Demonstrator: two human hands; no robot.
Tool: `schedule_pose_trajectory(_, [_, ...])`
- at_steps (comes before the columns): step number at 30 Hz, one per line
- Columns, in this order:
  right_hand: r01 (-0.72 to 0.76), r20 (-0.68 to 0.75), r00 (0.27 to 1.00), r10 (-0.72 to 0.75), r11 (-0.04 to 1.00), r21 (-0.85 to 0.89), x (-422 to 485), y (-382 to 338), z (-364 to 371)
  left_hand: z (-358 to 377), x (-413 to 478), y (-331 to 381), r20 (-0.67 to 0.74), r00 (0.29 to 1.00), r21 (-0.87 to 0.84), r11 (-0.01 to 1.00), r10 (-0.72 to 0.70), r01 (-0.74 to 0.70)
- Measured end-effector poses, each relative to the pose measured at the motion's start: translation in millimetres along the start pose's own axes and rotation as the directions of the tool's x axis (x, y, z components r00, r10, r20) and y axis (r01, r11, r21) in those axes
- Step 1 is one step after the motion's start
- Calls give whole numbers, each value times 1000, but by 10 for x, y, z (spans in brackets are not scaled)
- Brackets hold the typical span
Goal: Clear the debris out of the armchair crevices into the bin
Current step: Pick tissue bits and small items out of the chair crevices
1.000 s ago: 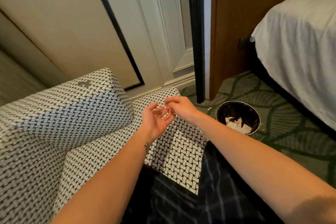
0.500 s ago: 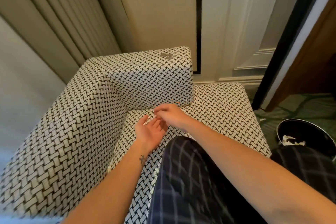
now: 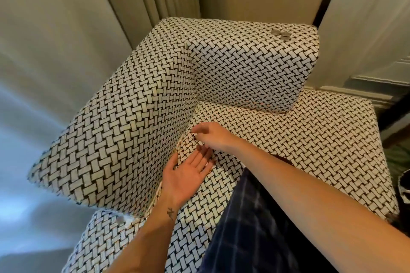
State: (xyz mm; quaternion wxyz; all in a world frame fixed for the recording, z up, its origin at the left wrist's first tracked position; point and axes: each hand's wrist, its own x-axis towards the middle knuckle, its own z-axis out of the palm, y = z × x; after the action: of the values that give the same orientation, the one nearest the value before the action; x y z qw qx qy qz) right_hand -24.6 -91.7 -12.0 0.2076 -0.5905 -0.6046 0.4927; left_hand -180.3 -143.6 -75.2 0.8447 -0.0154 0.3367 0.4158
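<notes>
Evidently this is the picking step. The left hand (image 3: pixel 186 175) lies palm up on the armchair (image 3: pixel 111 139) seat, its fingers (image 3: pixel 200 160) straight and spread like a tray; any debris on it is too small to see. At its twelve o'clock, the right hand (image 3: pixel 213 137) bunches curled fingers at the crevice (image 3: pixel 180 144) between seat and back; whether they pinch a crumb cannot be told. The bin (image 3: pixel 405 186) peeks in at three o'clock, well apart. The next move probably calls for dropping the find into the palm.

Bin (image 3: pixel 405 185) cut by right edge, right hand (image 3: pixel 211 137) fingertips blurred
</notes>
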Motion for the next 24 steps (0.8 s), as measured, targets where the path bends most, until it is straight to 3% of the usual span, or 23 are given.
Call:
schedule_pose_trajectory(3, [-22, 30, 999, 24, 998, -62, 152, 65, 105, -87, 16, -8, 65, 998, -29, 1000, -11, 13])
schedule_pose_trajectory(5, [6, 49, 999, 4, 976, -217, 254, 130, 136, -84, 20, -14, 65, 998, -34, 999, -21, 23])
schedule_pose_trajectory(8, [129, 91, 991, -94, 810, -572, 381, 151, 173, -86, 48, 4, 60, 997, -37, 998, -42, 44])
schedule_pose_trajectory(12, [171, 129, 985, -113, 645, -744, 571, 132, 231, -74, 82, 41, 70, 992, -83, 991, -103, 109])
schedule_pose_trajectory(15, [159, 129, 987, -96, 435, -886, 707, 132, 317, -115, 108, 62, 144, 977, -139, 974, -157, 177])
schedule_pose_trajectory(18, [159, 133, 986, -100, 340, -927, 833, 110, 382, -139, 137, 67, 178, 972, -144, 973, -152, 178])
schedule_pose_trajectory(24, [204, 210, 977, -16, 331, -921, 1005, 102, 325, -177, 171, 84, 101, 988, -119, 984, -118, 130])
